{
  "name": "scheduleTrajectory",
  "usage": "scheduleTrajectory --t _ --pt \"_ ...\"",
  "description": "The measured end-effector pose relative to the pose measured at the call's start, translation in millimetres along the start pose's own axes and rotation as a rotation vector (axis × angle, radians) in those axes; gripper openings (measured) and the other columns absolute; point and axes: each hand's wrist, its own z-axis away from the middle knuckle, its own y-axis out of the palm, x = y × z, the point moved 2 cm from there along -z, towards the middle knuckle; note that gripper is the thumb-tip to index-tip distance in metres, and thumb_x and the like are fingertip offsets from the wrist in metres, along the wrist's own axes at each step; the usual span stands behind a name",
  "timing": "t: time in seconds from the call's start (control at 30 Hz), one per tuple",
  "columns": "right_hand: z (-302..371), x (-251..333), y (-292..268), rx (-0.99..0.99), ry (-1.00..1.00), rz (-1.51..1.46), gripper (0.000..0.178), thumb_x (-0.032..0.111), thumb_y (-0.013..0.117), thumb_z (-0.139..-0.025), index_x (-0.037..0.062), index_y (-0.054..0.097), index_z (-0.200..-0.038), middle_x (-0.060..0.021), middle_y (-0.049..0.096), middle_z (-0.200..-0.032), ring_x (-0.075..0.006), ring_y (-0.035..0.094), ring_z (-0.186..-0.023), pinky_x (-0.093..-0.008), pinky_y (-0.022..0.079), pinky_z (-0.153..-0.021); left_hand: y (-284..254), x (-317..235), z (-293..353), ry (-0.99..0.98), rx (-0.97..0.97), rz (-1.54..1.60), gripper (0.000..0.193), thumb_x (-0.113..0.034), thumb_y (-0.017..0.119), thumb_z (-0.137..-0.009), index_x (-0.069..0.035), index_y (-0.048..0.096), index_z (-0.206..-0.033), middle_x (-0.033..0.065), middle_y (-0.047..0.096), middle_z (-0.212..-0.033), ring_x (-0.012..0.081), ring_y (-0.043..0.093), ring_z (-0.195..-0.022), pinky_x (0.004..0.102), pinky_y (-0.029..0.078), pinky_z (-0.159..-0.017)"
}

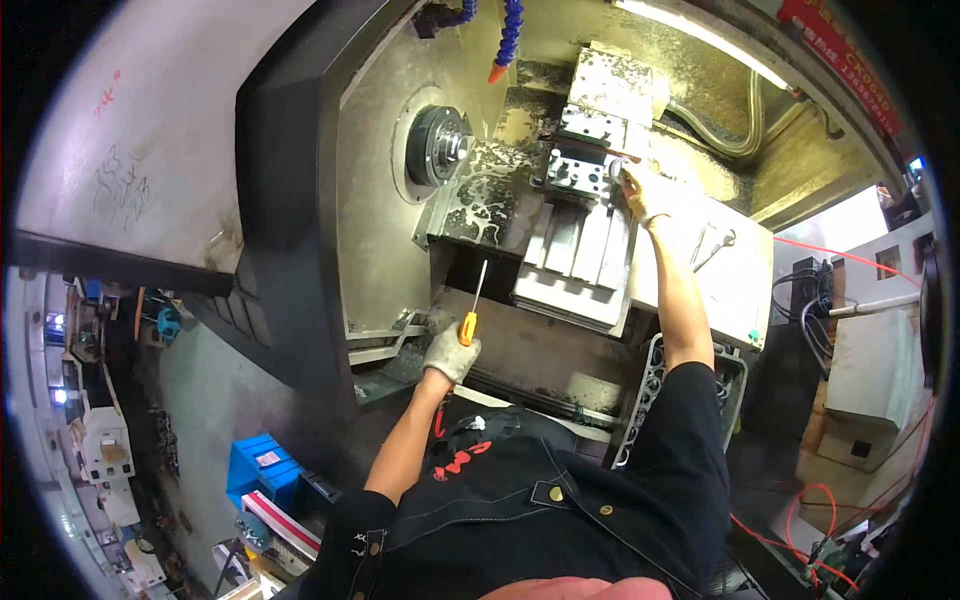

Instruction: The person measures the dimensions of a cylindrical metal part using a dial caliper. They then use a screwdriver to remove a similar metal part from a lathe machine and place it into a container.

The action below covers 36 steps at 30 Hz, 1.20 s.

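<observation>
My left hand [452,357], in a pale work glove, is closed around the yellow-orange handle of a screwdriver [468,328]. Its long shaft points up and away, with the tip touching nothing. Farther off to the right, my right hand [643,193] reaches to the side of a metal tool block [576,174] with bolts and holes. Its bent fingers close on a small round metal part [617,170] beside the block; the fingertips partly hide it. The block sits on a grooved slide [572,255] inside a lathe.
A round spindle chuck [436,146] projects from the left wall, near a blue coolant hose [509,38]. An open-ended wrench [716,249] lies on the pale cover at right. Below that stands a crate [738,385] with several metal rings. Black chips and fluid coat the machine bed.
</observation>
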Motion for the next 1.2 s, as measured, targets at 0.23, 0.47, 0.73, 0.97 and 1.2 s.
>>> scheduleTrajectory --t 0.23,0.47,0.73,0.97,1.2 --pt "7 48 -13 0.24 0.046 0.436 0.031 0.006 0.061 -0.075 0.0075 0.058 -0.105 -0.0131 0.062 -0.094 -0.0282 0.058 -0.088 -0.0341 0.045 -0.077 12 11 5 0.002 -0.031 0.03 0.028 -0.026 0.06 -0.072 -0.006 0.058 -0.092 0.0172 0.063 -0.086 0.0353 0.059 -0.084 0.0402 0.047 -0.074" --pt "5 86 -99 -0.047 -0.016 0.435 0.029 0.013 0.064 -0.078 0.0097 0.054 -0.105 -0.0102 0.062 -0.089 -0.019 0.059 -0.078 -0.0304 0.047 -0.075 8 18 17 0.028 -0.01 0.063 0.033 -0.028 0.057 -0.072 -0.006 0.057 -0.096 0.0216 0.061 -0.09 0.0388 0.058 -0.087 0.044 0.047 -0.076" --pt "-48 175 -141 -0.094 0.058 -0.034 0.021 0.01 0.064 -0.079 0.0031 0.053 -0.096 -0.0012 0.057 -0.082 -0.009 0.05 -0.07 -0.0247 0.044 -0.066 6 9 26 0.075 0.028 0.057 0.033 -0.028 0.056 -0.072 -0.005 0.056 -0.096 0.0231 0.061 -0.09 0.0402 0.057 -0.088 0.045 0.046 -0.076" --pt "-52 230 -179 -0.257 0.016 -0.35 0.022 0.011 0.068 -0.077 0.006 0.056 -0.094 0.0011 0.055 -0.078 -0.0055 0.047 -0.066 -0.0215 0.04 -0.06 6 26 38 0.097 -0.037 0.101 0.031 -0.028 0.057 -0.073 -0.007 0.057 -0.096 0.0217 0.061 -0.089 0.0396 0.057 -0.087 0.0444 0.046 -0.075" --pt "-29 226 -211 -0.269 0.017 -0.524 0.014 0.008 0.067 -0.077 0.007 0.059 -0.089 -0.0005 0.056 -0.074 -0.0096 0.049 -0.062 -0.0243 0.039 -0.06 8 30 43 0.11 -0.034 0.074 0.032 -0.029 0.058 -0.073 -0.006 0.056 -0.095 0.0213 0.06 -0.089 0.0397 0.057 -0.086 0.0438 0.046 -0.074"
